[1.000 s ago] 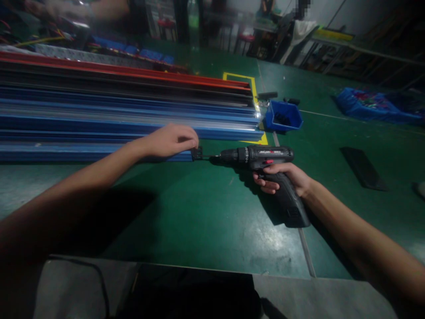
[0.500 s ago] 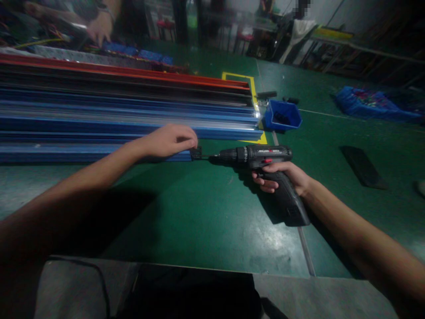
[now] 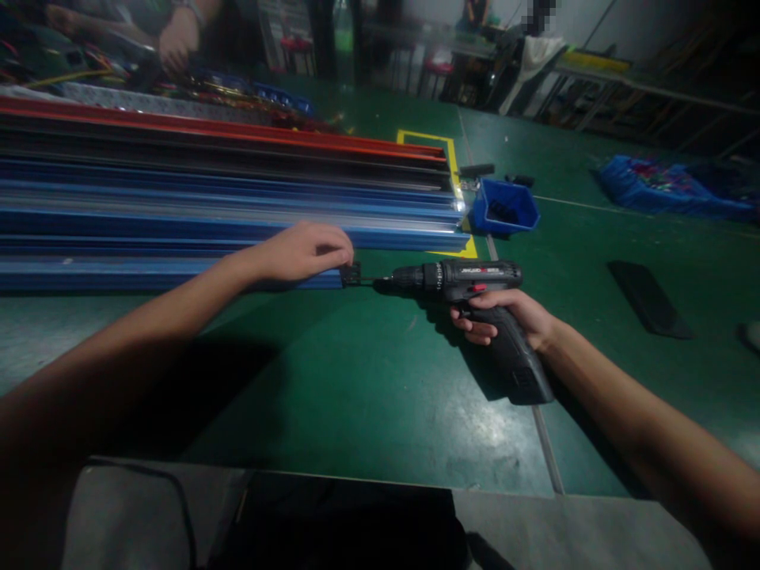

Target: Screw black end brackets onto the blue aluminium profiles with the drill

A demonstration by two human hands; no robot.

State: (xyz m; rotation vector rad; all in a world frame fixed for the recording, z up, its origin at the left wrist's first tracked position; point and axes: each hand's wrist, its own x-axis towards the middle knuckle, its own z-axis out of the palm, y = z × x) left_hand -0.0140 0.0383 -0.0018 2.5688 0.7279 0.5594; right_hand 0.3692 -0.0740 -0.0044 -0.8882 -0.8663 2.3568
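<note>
Moved: beyond our black pistol-shaped power drill (image 3: 475,275), a co-worker's hand (image 3: 179,39) has shifted slightly; our own match the earlier frame.
Drill: held sideways, its thin metal bit (image 3: 374,280) at the black end piece (image 3: 351,275), probably for straight alignment.
Right hand (image 3: 522,310): wrapped around the drill's grip.
Left hand (image 3: 305,252): closed over the long blue metal profile (image 3: 119,271) left of the drill, seemingly bracing it.
Bin (image 3: 484,207): blue open plastic, behind the drill.

Black drill (image 3: 478,275) in right hand (image 3: 522,310), left hand (image 3: 309,249) on blue rail (image 3: 148,271)
</note>
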